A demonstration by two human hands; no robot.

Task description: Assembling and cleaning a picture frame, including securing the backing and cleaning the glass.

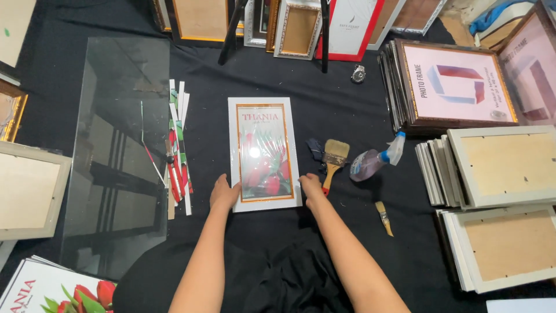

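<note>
**Both hands square up a white picture frame on black cloth**

While the white picture frame (264, 153) lies flat and face up in the middle of the black cloth (324, 98), both hands sit at its near edge. Left hand (224, 193) grips the near-left corner, fingers curled narrow over the rim. Right hand (312, 186) presses the near-right corner, fingers bent and close together, holding nothing else. A hand on each corner looks like steadying or aligning, so the frame lies straight.

Inside the frame: a tulip print with a gold inner border, glare on the front, so glazing or film probably covers it.

Tools lie just right of the frame, within easy reach of the right hand: a wide paintbrush (333, 159) nearly touching that hand, a dark cloth wad (315, 149) beside it, a spray bottle (373, 161) on its side, and a small brush (383, 218) further right.

To the left, cut paper strips (178, 150) lie in a row, then a large glass sheet (119, 150) flat on the cloth, apart from the frame.

Stacks of white frames lie back up (504, 168) on the right, sorted in piles; a stack of brown frames (454, 84) sits behind them. More frames (298, 29) lean along the far edge.
</note>
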